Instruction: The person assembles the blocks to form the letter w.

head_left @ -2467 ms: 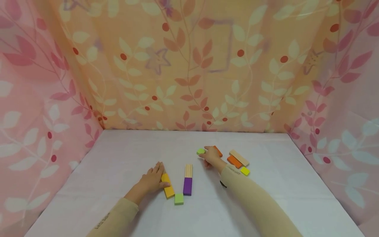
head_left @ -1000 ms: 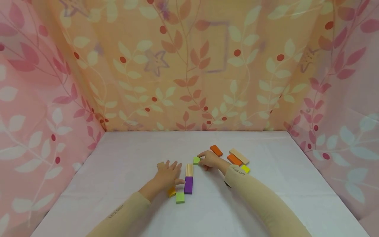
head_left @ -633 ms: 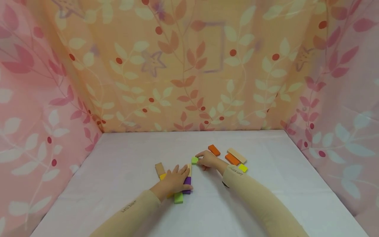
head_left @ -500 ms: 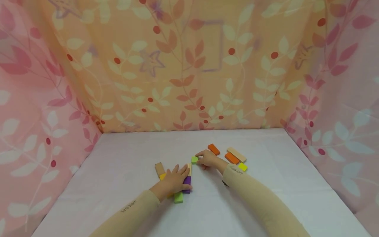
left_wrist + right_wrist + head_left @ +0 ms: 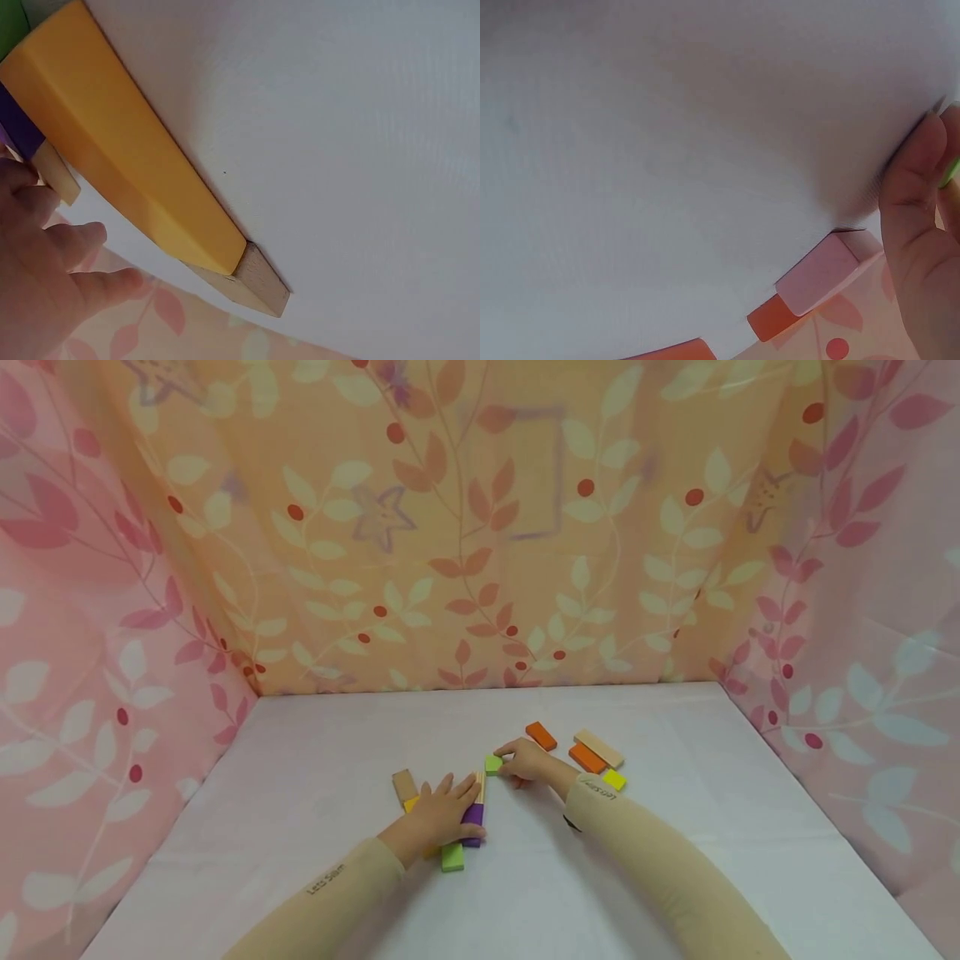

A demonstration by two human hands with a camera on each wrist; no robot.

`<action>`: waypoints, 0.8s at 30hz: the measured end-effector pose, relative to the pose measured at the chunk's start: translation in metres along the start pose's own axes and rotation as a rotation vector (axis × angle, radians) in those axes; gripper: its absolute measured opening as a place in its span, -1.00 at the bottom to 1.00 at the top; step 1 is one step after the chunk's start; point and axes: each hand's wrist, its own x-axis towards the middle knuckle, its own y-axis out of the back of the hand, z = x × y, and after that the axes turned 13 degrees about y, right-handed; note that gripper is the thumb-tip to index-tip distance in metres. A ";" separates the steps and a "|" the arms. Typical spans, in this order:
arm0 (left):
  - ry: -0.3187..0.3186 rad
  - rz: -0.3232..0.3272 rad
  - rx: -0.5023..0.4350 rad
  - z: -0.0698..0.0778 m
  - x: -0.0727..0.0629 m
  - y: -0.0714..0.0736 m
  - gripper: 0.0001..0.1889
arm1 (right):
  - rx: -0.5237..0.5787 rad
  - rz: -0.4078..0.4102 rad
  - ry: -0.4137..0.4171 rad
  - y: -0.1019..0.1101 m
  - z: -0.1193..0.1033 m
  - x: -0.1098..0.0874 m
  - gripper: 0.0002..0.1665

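Observation:
My left hand (image 5: 435, 818) lies with fingers spread over a purple block (image 5: 474, 814) and the pale striped wooden piece (image 5: 482, 787) at its far end. Partly under that hand is a yellow-orange block (image 5: 127, 135), end to end with a tan wooden block (image 5: 404, 785). A light green block (image 5: 452, 857) lies at the near end of the purple one. Farther off, my right hand (image 5: 527, 760) pinches another light green block (image 5: 492, 766) between thumb and index finger, just beyond the striped piece. Only its green edge shows in the right wrist view.
To the right of the right hand lie an orange block (image 5: 541, 736), a second orange block (image 5: 587, 757), a pale wooden block (image 5: 600, 748) and a yellow block (image 5: 614, 779). The right wrist view shows a pink block (image 5: 819, 276). Patterned curtains (image 5: 480, 568) stand around the white table (image 5: 322, 735).
My left hand has moved right, from the yellow-orange block to over the purple one. My right hand has brought its green block nearer, towards the striped piece. Both hands are almost still over the last half second.

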 end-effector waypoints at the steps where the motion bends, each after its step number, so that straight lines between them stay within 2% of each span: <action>1: -0.002 0.000 0.000 0.000 0.000 0.000 -0.12 | 0.000 0.000 0.001 0.000 0.000 0.000 -0.53; 6: -0.011 0.001 -0.011 0.000 0.000 0.001 -0.12 | 0.013 -0.006 0.018 0.005 0.000 -0.003 -0.48; 10: -0.016 -0.005 -0.024 0.001 -0.001 0.001 -0.13 | 0.003 0.060 0.082 0.018 0.005 -0.008 -0.50; 13: -0.019 -0.009 -0.037 0.001 -0.003 0.002 -0.13 | -0.078 0.119 0.146 0.031 0.011 -0.012 -0.56; 15: -0.019 -0.014 -0.043 0.001 -0.004 0.002 -0.13 | -0.124 0.121 0.172 0.039 0.015 -0.016 -0.56; 17: -0.020 -0.019 -0.054 0.000 -0.004 0.003 -0.14 | -0.219 0.096 0.198 0.045 0.019 -0.018 -0.55; 22: -0.035 -0.031 -0.071 -0.001 -0.005 0.005 -0.14 | -0.322 0.018 0.121 0.054 0.032 -0.020 -0.44; 24: -0.046 -0.039 -0.077 -0.001 -0.004 0.007 -0.14 | -0.314 -0.011 0.066 0.056 0.037 -0.020 -0.38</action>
